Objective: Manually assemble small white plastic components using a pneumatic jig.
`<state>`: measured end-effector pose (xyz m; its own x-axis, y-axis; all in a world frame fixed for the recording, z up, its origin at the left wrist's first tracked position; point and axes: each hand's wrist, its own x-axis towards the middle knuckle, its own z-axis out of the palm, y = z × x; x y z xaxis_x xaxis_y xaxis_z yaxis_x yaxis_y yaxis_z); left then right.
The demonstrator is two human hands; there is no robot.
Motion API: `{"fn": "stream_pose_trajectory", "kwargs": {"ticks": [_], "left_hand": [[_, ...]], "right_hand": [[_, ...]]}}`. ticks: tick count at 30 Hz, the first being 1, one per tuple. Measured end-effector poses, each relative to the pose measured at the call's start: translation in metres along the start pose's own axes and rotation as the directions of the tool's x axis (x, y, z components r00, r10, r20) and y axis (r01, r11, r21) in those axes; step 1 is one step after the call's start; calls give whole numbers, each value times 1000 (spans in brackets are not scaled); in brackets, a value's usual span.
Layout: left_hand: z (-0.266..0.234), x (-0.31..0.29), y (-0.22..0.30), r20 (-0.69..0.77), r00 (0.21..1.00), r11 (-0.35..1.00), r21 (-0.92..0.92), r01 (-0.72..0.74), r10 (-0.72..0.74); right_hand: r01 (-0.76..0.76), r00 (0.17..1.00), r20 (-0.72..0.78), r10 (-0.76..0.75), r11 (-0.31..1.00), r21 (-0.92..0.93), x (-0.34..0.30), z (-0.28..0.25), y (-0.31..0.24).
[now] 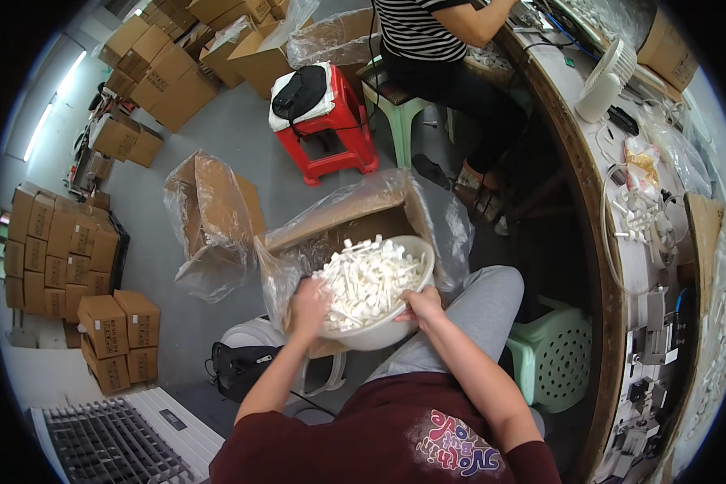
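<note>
A round white basin (429, 256), heaped with small white plastic pieces (371, 282), some with thin stems, is held at a tilt above my lap. Its far side overlaps the opening of a cardboard box (331, 229) lined with clear plastic. My right hand (422, 308) is closed on the near right rim, thumb on top. At the left rim, my left hand (308, 309) grips the basin, its fingertips partly hidden by the pieces. The basin's underside and the fingers below it are out of sight.
Another plastic-lined carton (210, 210) stands on the floor to the left. A red stool (331, 129) is ahead, and a person in a striped top (419, 32) sits beyond. At right runs a workbench (613, 266) with a white fan (609, 77) and metal fixtures; a green stool (552, 355) stands beside me.
</note>
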<state>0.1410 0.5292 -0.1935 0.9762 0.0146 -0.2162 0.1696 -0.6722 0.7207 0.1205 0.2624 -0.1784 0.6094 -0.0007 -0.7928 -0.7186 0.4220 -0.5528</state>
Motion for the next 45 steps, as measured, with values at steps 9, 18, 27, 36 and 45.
{"fn": "stream_pose_trajectory", "kwargs": {"ticks": [9,18,27,36,45], "left_hand": [[67,40,12,88,995,882,471,-9,-37],[26,203,93,326,945,703,677,-217,-22],[-64,226,175,526,850,431,776,-461,-37],[-176,98,321,350,903,677,604,-420,249],[-96,-18,386,545,27,-43,115,-992,838]], "right_hand": [[266,963,57,-263,963,-48,44,-12,16],[499,859,-29,-511,850,-169,-34,-77,26],[502,864,56,-500,865,-22,-52,-91,16],[625,767,-34,-640,759,-180,-70,-101,26],[822,407,234,-883,242,-515,-193,-114,-59]]}}
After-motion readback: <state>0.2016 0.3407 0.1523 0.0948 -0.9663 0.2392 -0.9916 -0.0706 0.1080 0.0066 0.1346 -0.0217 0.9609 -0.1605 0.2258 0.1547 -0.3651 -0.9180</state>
